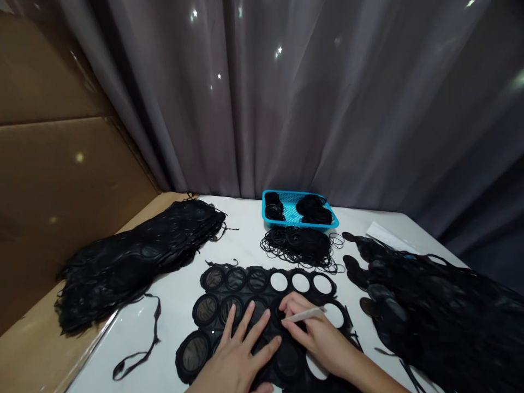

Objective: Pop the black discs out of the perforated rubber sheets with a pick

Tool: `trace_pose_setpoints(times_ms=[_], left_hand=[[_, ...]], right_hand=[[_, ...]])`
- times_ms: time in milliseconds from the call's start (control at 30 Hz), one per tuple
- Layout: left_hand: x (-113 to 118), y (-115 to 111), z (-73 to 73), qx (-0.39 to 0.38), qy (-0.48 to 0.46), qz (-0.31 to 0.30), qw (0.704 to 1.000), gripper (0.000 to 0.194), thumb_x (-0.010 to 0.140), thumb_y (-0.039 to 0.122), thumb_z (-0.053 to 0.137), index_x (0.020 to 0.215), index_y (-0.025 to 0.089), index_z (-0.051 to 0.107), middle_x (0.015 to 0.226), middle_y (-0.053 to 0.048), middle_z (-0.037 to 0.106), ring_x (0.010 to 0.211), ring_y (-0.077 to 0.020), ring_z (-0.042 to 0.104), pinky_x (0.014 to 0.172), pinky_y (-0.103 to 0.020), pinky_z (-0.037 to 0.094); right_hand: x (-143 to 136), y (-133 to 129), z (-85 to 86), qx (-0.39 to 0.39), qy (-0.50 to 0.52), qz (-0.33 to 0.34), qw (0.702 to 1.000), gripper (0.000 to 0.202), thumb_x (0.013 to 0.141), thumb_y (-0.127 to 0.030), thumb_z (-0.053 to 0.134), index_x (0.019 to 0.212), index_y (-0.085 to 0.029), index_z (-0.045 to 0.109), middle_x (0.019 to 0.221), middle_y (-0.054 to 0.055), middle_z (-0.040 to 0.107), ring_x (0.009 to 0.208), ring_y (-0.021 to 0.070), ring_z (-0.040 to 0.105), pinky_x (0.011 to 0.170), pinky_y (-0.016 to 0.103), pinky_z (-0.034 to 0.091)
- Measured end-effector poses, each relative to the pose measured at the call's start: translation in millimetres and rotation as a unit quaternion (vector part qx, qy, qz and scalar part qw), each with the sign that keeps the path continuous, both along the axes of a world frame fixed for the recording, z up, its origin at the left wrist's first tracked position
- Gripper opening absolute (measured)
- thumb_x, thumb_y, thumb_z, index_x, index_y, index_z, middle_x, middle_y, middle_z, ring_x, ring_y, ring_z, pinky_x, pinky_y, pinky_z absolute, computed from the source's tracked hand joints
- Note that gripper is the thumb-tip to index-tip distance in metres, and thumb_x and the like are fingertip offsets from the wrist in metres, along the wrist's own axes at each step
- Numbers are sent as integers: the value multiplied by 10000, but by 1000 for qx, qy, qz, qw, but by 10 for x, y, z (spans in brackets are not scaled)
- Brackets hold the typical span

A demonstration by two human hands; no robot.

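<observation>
A black fabric sheet (286,363) with rows of round ringed openings lies in front of me. Some circles have dark mesh in them, while others on the right show white through. My left hand (241,349) rests flat on the sheet with its fingers spread. Just right of it, my right hand (305,327) pinches a thin, pale, flat strip (305,314) that slants up to the right. Its fingertips are at a ring in the middle row. What the strip is exactly, I cannot make out. My hands and wrists hide part of the lower rows.
Black rubber rings (301,245) lie loose in a pile before a blue basket (301,225) holding more. Stacked black sheets (139,254) lie left, and a heap of black round pieces (434,311) right. A cardboard box (61,164) stands left; a grey curtain (278,109) hangs behind.
</observation>
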State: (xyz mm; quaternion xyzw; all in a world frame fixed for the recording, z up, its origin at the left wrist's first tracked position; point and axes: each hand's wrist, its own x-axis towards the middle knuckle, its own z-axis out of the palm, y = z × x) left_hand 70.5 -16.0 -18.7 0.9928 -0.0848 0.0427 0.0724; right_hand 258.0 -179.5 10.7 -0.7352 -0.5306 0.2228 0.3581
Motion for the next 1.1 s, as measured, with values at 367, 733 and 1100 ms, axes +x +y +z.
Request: trace_pose_setpoints(times_ms=[367, 733, 1100], left_hand=[[-4, -22, -140, 37, -43, 3, 998, 914, 825, 443, 730, 1584, 373, 226, 1659, -86, 172, 1460, -504, 219, 1066, -803, 187], [-287, -209, -181, 25, -88, -65, 994, 741, 944, 311, 659, 1576, 317, 273, 1618, -110, 294, 1460, -305, 358, 1162, -481, 362], [-348, -234, 33, -3, -54, -51, 997, 737, 951, 359, 627, 1585, 288, 258, 1629, -85, 262, 1460, -297, 359, 1165, -470, 363]], right_hand=[[352, 25, -277, 85, -175, -170, 966, 236, 987, -153, 363, 1032, -222, 583, 964, 101, 660, 922, 257, 639, 856, 426, 548], [-266, -386, 40, 57, 1, 2, 998, 216, 1015, -192, 374, 1104, -246, 563, 1056, 77, 652, 1000, 206, 632, 909, 338, 523], [-434, -408, -15, -7, 68, -9, 998, 157, 981, -181, 456, 835, -229, 488, 1124, 29, 592, 1029, 175, 607, 924, 295, 488]])
